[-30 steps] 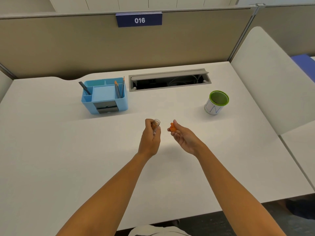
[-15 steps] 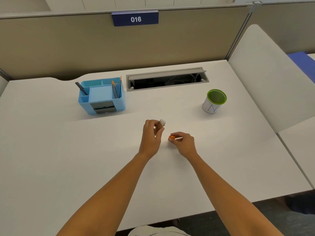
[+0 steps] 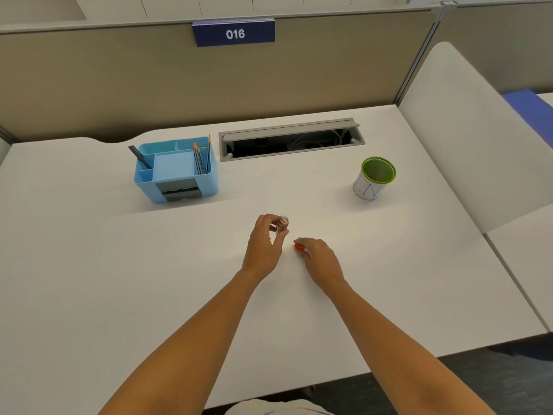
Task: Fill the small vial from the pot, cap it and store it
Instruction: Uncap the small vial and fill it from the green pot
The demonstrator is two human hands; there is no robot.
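A left hand (image 3: 264, 244) is pinching the light, likely fragile vial (image 3: 282, 224) by its body; the right hand (image 3: 318, 257) is fingering the orange cap (image 3: 298, 247) on the desk.

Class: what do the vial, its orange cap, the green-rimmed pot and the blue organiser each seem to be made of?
Vial: clear glass or plastic, see-through. Orange cap: probably plastic, solid bright colour. Green-rimmed pot: seemingly plastic rim, matte white wall with pen marks, perhaps paper. Blue organiser: moulded plastic, smooth, rounded corners.
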